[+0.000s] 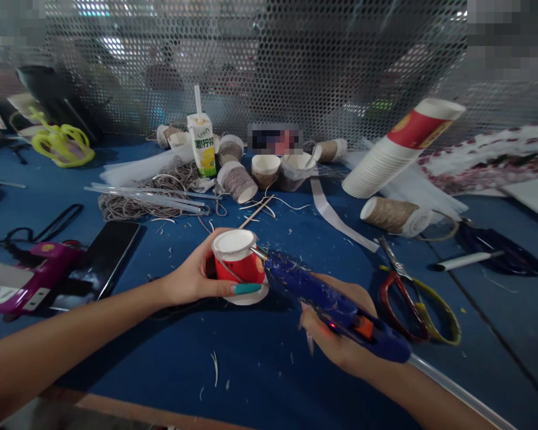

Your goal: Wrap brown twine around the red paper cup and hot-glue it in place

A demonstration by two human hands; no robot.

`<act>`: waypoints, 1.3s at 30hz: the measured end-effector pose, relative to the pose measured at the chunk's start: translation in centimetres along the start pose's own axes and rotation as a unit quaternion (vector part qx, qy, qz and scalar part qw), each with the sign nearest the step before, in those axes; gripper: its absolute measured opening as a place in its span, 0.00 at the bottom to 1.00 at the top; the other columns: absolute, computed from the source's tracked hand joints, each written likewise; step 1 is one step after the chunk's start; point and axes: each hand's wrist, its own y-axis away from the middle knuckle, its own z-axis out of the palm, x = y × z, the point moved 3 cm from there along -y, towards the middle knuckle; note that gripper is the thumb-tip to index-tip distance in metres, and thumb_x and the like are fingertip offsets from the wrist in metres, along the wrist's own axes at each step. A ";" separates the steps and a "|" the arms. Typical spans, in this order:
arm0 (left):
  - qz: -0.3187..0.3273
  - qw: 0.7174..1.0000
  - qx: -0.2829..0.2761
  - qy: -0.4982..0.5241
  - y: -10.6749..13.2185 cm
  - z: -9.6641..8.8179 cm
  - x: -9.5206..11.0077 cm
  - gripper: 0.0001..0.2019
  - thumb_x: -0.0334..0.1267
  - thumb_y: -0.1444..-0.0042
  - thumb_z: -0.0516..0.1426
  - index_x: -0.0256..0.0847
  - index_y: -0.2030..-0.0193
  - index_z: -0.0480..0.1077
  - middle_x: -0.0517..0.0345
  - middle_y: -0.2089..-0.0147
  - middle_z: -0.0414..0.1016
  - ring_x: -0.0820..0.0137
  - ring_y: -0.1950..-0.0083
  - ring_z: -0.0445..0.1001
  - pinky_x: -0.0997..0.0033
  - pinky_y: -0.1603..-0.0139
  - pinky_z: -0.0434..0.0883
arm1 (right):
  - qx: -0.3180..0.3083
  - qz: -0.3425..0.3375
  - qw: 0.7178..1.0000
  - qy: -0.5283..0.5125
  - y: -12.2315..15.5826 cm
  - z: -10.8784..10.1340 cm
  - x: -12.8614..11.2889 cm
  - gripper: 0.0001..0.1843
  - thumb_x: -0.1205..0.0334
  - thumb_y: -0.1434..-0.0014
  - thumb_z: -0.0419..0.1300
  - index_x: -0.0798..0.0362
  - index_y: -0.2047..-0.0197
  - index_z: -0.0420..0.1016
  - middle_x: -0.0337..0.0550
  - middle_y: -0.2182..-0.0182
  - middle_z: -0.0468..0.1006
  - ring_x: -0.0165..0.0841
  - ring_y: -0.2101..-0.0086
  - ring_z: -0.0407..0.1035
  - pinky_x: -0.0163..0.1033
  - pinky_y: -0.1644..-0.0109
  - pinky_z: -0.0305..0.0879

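My left hand [192,278] grips a small red paper cup [237,263] that stands upside down on the blue table [170,352], white base up. In my right hand [336,334] is a blue hot glue gun [336,307]. Its metal nozzle touches the upper right side of the cup. A clear glue stick [457,391] sticks out of the back of the gun.
Scissors [412,298] and a white marker [464,260] lie to the right. A stack of paper cups [394,155] lies tipped at the back right. Twine-wrapped cups [237,179], a juice carton [202,146] and tangled twine [138,197] are behind. A phone [101,260] and a pink tool [27,280] are at the left.
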 end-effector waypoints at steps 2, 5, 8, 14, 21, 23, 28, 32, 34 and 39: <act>0.002 1.000 -0.002 -0.001 0.0 0.0 0.1 0.32 0.32 0.59 0.69 0.45 0.47 0.62 0.51 0.50 0.75 0.59 0.50 0.75 0.58 0.50 0.71 | 0.017 -0.026 0.999 -0.015 0.0 -0.1 -0.1 0.09 0.67 0.53 0.54 0.48 0.80 0.58 0.35 0.85 0.64 0.28 0.85 0.60 0.35 0.83 0.57; 0.007 1.000 0.000 0.002 0.0 0.0 0.1 0.32 0.31 0.59 0.69 0.45 0.47 0.63 0.51 0.50 0.75 0.59 0.49 0.75 0.58 0.49 0.71 | 0.019 -0.035 0.999 -0.016 -0.1 -0.2 -0.3 0.08 0.69 0.53 0.54 0.48 0.80 0.60 0.34 0.85 0.64 0.27 0.86 0.59 0.34 0.83 0.56; 0.016 1.000 -0.001 0.009 0.0 0.1 0.2 0.31 0.30 0.59 0.68 0.45 0.47 0.64 0.52 0.51 0.76 0.60 0.50 0.75 0.59 0.49 0.71 | 0.025 -0.037 0.999 -0.018 -0.2 -0.3 -0.5 0.09 0.69 0.52 0.54 0.49 0.80 0.60 0.34 0.85 0.64 0.26 0.85 0.60 0.34 0.83 0.56; 0.016 1.000 0.008 -0.009 0.0 0.1 0.3 0.31 0.30 0.60 0.68 0.43 0.48 0.65 0.52 0.51 0.76 0.60 0.50 0.74 0.59 0.48 0.70 | 0.016 -0.014 1.000 -0.015 -0.2 -0.2 -0.2 0.10 0.67 0.51 0.53 0.48 0.81 0.59 0.34 0.86 0.64 0.28 0.85 0.61 0.35 0.83 0.57; 0.008 0.999 0.015 -0.043 0.1 -0.2 0.2 0.33 0.34 0.60 0.69 0.44 0.45 0.64 0.52 0.51 0.75 0.59 0.50 0.74 0.59 0.49 0.71 | -0.014 -0.002 1.000 -0.003 -1.2 -0.9 -1.8 0.12 0.69 0.52 0.52 0.48 0.83 0.58 0.35 0.86 0.64 0.28 0.85 0.61 0.35 0.82 0.58; 0.006 0.999 0.011 -0.041 0.1 -0.1 0.3 0.34 0.34 0.60 0.69 0.44 0.45 0.64 0.52 0.52 0.75 0.59 0.51 0.74 0.59 0.50 0.71 | -0.028 0.011 1.000 0.001 -1.5 -1.1 -2.1 0.12 0.70 0.51 0.52 0.49 0.83 0.59 0.35 0.86 0.64 0.28 0.85 0.62 0.35 0.82 0.59; 0.015 1.000 0.012 -0.019 0.1 0.0 0.3 0.32 0.33 0.60 0.69 0.44 0.47 0.65 0.53 0.54 0.76 0.61 0.53 0.75 0.60 0.50 0.72 | -0.022 0.004 1.000 -0.007 -1.4 -1.1 -1.8 0.12 0.69 0.51 0.53 0.49 0.83 0.59 0.35 0.87 0.65 0.29 0.86 0.62 0.35 0.84 0.58; 0.015 0.999 0.020 -0.029 0.1 -0.2 0.1 0.31 0.34 0.61 0.70 0.42 0.48 0.66 0.51 0.52 0.76 0.59 0.50 0.74 0.58 0.47 0.71 | -0.016 0.051 0.998 -0.045 -1.1 -0.7 -1.1 0.12 0.68 0.50 0.54 0.49 0.82 0.59 0.34 0.87 0.65 0.28 0.87 0.64 0.33 0.84 0.61; 0.003 0.999 0.024 -0.042 0.1 -0.2 0.0 0.33 0.35 0.61 0.70 0.41 0.46 0.66 0.49 0.50 0.75 0.57 0.48 0.74 0.57 0.46 0.70 | 0.009 0.097 0.994 -0.041 -1.2 -0.8 -0.5 0.12 0.67 0.48 0.54 0.49 0.80 0.58 0.33 0.87 0.65 0.27 0.87 0.64 0.33 0.83 0.62; -0.011 0.998 0.059 -0.026 0.0 -0.3 -0.2 0.39 0.35 0.63 0.70 0.46 0.41 0.61 0.49 0.45 0.73 0.58 0.47 0.73 0.58 0.47 0.71 | 0.102 0.143 0.970 0.166 -2.9 -2.3 2.3 0.15 0.52 0.44 0.57 0.49 0.76 0.58 0.37 0.81 0.67 0.31 0.81 0.65 0.37 0.77 0.63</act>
